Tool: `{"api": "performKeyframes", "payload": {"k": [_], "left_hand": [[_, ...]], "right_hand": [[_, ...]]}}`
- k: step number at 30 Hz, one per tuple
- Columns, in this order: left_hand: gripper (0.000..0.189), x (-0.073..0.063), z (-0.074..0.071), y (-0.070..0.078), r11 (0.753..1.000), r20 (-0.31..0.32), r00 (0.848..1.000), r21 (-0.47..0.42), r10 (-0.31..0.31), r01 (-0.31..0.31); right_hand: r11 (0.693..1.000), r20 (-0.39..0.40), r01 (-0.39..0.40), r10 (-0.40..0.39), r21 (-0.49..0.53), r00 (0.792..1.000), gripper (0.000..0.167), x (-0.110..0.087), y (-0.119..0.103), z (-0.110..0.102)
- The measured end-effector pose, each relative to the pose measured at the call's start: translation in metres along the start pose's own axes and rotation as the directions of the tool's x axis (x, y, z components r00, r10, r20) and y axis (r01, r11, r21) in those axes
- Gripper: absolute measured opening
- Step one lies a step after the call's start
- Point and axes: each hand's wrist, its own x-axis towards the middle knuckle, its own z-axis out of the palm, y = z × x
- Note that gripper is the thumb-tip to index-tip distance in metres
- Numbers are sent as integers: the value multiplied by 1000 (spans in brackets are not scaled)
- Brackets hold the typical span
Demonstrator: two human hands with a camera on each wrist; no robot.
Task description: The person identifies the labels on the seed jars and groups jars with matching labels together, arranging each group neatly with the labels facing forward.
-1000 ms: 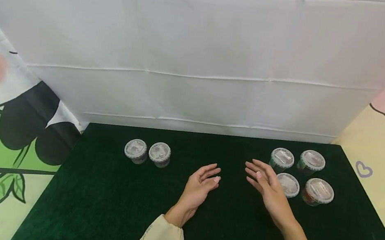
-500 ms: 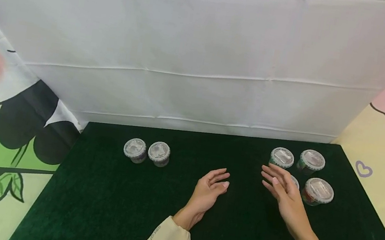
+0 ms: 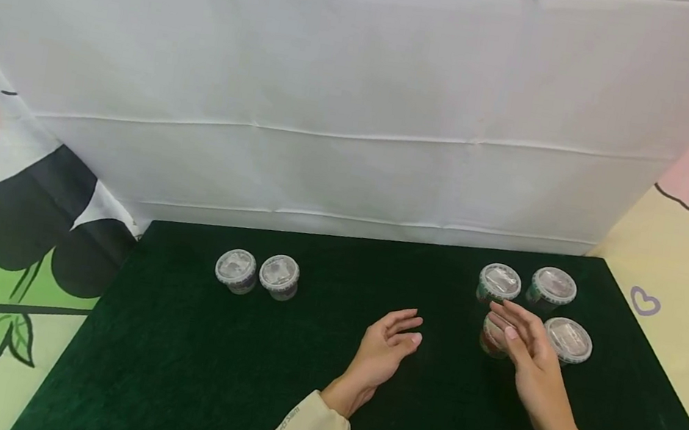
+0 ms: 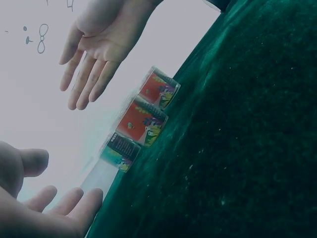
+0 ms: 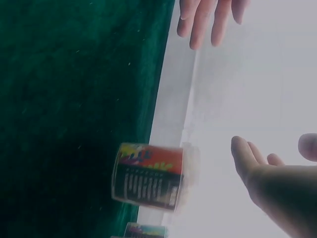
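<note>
Left hand point(image 3: 383, 351) and right hand point(image 3: 535, 359) both empty, fingers relaxed. Lidded tub point(image 3: 489, 344) stands below the right fingers, apart; I judge a low, even side grip surest.

Lidded tub point(image 3: 490, 341) behind the right hand point(image 3: 531, 362): was partly hidden.
Label lettering point(image 5: 144, 186): was too blurred to read.
Lower tub point(image 5: 145, 231) in the right wrist view: was cut off by the bottom edge.

At lower right the right hand point(image 5: 275, 186) shows its fingers loosely extended, clear of a red-and-dark tub point(image 5: 148, 178) (blurred at one end) on the green-covered bench point(image 5: 64, 99). The bottom edge crops a second tub point(image 5: 146, 230); the left hand point(image 5: 220, 20) shows at the top.
</note>
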Motion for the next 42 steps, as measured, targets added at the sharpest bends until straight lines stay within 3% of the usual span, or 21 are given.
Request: {"api": "performKeyframes", "payload": {"k": [7,11,18,26,30,42], "left_hand": [[46,1,10,-1,999,0,1000,15,-30,30],[46,3,18,-2,999,10,999,13,-31,31],[47,9,30,-4,999,13,1000,34,-11,11],[46,17,48,-5,998,5,1000,69,-5,5],[47,22,57,-4,997,8,1000,83,3,-4],[52,37,75,-9,985,40,998,159,58,-64]], "right_hand": [[999,-78,36,-38,-19,996,39,-8,6,-6],[996,-151,28,-40,-80,988,37,-14,8,-8],[969,-255,-82,20,-233,967,37,-22,12,-10],[942,-334,-194,96,-273,938,42,-28,19,-12],[929,-340,-239,135,-284,931,46,-31,21,-13],[896,-234,-303,234,-325,943,63,-33,30,-15]]}}
